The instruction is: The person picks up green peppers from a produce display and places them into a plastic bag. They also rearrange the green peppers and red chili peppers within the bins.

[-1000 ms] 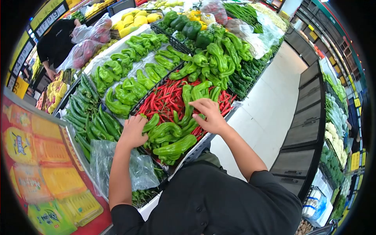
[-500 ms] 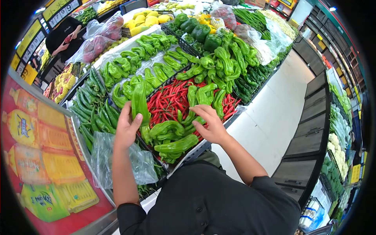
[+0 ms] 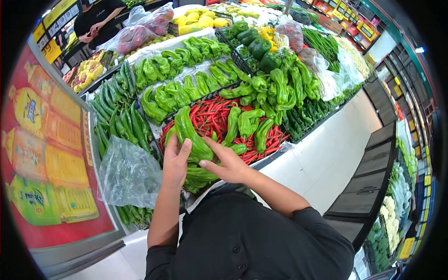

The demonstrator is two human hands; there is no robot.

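Note:
My left hand (image 3: 176,163) grips a long, pale green pepper (image 3: 188,135) between thumb and fingers, tilted over the crate. My right hand (image 3: 232,164) is at the pepper's lower right end, which lies between its thumb and fingers. Below both hands sits a heap of similar green peppers (image 3: 198,176), partly hidden by my hands. Red chillies (image 3: 212,114) fill the crate around them, with a few green peppers (image 3: 250,122) lying on top.
Dark green chillies (image 3: 122,119) and a clear plastic bag (image 3: 130,170) are on the left. Rows of green peppers (image 3: 175,93) lie behind. Another person (image 3: 100,21) stands at the far left. A pale floor aisle (image 3: 326,140) runs along the right.
The hands have come together at the held green pepper. My right hand has moved from the heap to its lower end. The whole view has shifted somewhat.

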